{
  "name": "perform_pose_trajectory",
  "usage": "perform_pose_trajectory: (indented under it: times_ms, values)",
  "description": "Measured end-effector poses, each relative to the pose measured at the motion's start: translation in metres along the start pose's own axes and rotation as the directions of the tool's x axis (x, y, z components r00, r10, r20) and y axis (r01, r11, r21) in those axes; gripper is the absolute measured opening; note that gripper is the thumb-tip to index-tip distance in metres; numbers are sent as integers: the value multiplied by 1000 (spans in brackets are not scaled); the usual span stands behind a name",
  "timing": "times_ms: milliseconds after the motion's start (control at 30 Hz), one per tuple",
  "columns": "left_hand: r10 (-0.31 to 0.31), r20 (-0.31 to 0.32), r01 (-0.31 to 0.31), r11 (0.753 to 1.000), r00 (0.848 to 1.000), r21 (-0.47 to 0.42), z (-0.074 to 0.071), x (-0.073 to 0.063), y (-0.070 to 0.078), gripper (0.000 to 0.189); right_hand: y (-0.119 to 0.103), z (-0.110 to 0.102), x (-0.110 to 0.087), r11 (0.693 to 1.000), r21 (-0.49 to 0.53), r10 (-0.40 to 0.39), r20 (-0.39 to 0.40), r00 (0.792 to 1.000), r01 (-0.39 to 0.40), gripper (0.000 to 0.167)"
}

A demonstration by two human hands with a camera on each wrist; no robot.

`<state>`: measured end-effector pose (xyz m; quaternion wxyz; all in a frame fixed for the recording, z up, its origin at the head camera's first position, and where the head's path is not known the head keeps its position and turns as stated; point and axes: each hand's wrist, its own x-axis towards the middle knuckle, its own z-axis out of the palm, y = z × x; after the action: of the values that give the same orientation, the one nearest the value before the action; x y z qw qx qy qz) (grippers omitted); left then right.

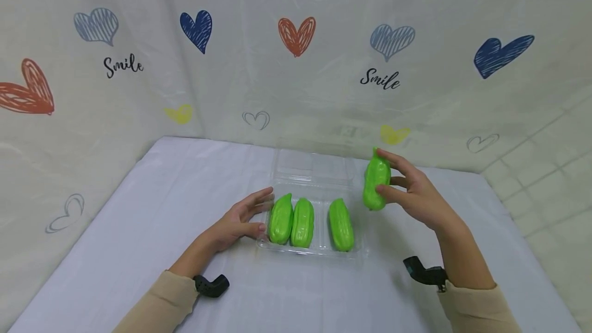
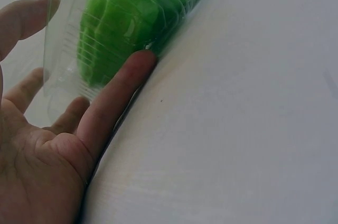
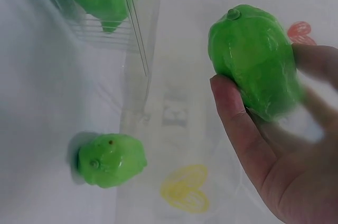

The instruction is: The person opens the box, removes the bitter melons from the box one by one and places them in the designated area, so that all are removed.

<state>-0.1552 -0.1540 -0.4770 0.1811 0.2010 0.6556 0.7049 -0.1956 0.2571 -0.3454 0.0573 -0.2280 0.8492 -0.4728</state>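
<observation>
My right hand (image 1: 418,197) pinches a green, ridged, gourd-like vegetable (image 1: 376,181) between thumb and fingers, upright and raised beside a clear plastic clamshell box (image 1: 319,252). Inside the box lie two similar vegetables (image 1: 292,222) side by side at the left and one more (image 1: 341,225) towards the right, with a gap between. My left hand (image 1: 238,220) rests against the box's left wall, its thumb (image 2: 119,97) and fingers extended. In the right wrist view, the held vegetable (image 3: 253,60) shows its stubby stem end.
The box's clear lid (image 1: 312,166) stands folded back behind it. Another green vegetable (image 3: 112,160) lies on the white cloth near the back, seen in the right wrist view. A pale curtain (image 1: 296,86) printed with hearts borders the table (image 1: 222,297) behind.
</observation>
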Motion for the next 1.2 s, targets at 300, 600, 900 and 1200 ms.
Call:
perform_pose_trajectory:
  times_ms: [300, 600, 900, 1200]
  values:
    - [-5, -2, 5, 1000, 1000, -6, 0, 1, 0, 90, 3, -8, -3, 1000, -7, -15, -33, 999, 15, 70]
    - [-7, -7, 7, 1000, 1000, 11, 0, 1, 0, 91, 8, -15, -3, 1000, -21, 8, -45, 999, -9, 71]
    - [-1, 0, 1, 1000, 1000, 1, 0, 1, 0, 90, 13, -22, -6, 998, -55, 35, -63, 997, -38, 72]
    - [-6, -2, 6, 1000, 1000, -6, 0, 1, 0, 90, 16, -26, -6, 998, -47, 38, -57, 998, -40, 72]
